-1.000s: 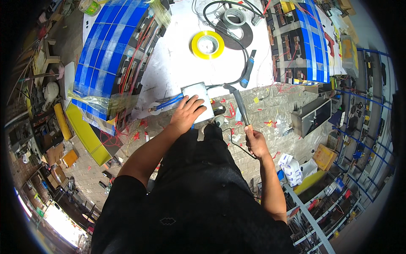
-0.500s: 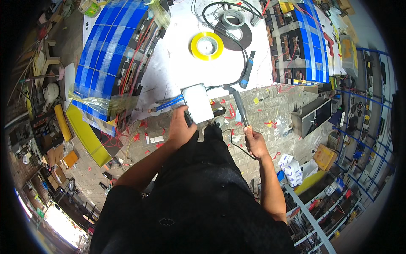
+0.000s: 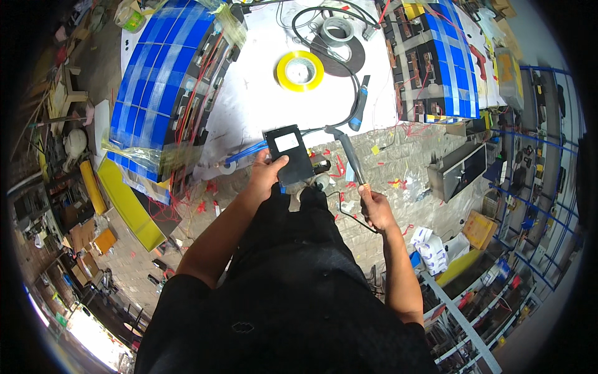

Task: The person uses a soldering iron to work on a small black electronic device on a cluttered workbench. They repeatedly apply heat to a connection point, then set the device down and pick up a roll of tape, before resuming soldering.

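Left hand (image 3: pixel 266 176) clamped on a black rectangular module (image 3: pixel 289 154) with a white label; right hand (image 3: pixel 372 209) closed around a soldering iron (image 3: pixel 347 154) above the white sheet (image 3: pixel 261 100).

We wear a black short-sleeved top with a small dark emblem on the chest, and black trousers below it. Our forearms are bare from the sleeve ends down. Our left hand (image 3: pixel 265 176) and right hand (image 3: pixel 374 209) are bare too, without gloves, rings or a watch.
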Tool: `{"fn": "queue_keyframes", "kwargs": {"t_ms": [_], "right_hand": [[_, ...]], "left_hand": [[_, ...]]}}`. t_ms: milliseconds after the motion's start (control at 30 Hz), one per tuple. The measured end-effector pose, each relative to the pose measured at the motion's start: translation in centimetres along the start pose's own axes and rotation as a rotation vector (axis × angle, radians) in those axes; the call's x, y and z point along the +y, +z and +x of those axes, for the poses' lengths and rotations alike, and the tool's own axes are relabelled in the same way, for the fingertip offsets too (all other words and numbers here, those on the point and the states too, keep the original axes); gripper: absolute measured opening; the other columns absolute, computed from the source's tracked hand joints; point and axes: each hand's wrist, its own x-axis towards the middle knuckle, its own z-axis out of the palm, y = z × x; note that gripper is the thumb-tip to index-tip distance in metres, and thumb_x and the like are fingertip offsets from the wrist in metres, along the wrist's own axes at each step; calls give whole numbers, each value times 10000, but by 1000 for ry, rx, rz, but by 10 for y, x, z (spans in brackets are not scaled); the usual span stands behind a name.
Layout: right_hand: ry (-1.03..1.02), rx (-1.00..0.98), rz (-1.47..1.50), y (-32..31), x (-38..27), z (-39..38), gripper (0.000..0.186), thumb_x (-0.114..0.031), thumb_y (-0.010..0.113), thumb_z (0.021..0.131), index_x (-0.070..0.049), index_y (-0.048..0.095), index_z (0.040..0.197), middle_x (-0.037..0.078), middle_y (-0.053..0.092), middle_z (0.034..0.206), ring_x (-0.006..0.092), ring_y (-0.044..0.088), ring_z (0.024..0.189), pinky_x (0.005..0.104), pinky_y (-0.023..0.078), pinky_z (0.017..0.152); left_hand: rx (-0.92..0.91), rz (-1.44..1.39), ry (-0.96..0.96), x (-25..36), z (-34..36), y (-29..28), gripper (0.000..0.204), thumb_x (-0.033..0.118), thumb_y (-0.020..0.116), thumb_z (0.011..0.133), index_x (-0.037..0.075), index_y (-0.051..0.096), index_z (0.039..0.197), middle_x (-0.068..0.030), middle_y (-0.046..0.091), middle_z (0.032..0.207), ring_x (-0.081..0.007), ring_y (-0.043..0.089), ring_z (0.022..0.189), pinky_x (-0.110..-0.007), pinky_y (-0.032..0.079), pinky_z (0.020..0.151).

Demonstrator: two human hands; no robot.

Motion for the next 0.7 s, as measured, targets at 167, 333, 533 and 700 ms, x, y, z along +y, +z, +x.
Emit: {"fn": "queue_keyframes", "kwargs": {"t_ms": [167, 333, 533, 700], "right_hand": [[7, -30, -10, -7, 3, 1, 561, -602, 629, 1019, -101, 548, 781, -38, 446, 564, 75, 394, 388, 281, 304, 360], [-14, -88, 28, -11, 6, 3, 550, -599, 623, 1025, -111, 550, 781, -38, 450, 566, 74, 387, 385, 279, 292, 356], [15, -69, 52, -8, 3, 0, 536, -592, 630, 1025, -122, 560, 777, -42, 450, 559, 74, 376, 376, 276, 282, 355], [13, -74, 57, -10, 5, 3, 533, -597, 640, 1017, -129, 567, 774, -47, 444, 543, 74, 365, 368, 276, 266, 351]], "left_hand": [[-132, 68, 249, -18, 11, -9, 355, -81, 697, 927, 73, 634, 1240, -58, 749, 1149, -169, 717, 1052, -348, 602, 854], [-25, 255, 562, -36, 25, -12, 283, -100, 681, 913, 26, 675, 1167, -33, 757, 1095, -111, 694, 947, -289, 553, 808], [19, 301, 581, -26, 23, -7, 176, -85, 675, 916, 9, 722, 1058, -25, 766, 986, -100, 686, 849, -280, 538, 792], [60, 339, 562, -25, 24, -8, 152, -85, 671, 919, 5, 728, 1028, -24, 768, 984, -102, 689, 864, -279, 539, 815]]}}
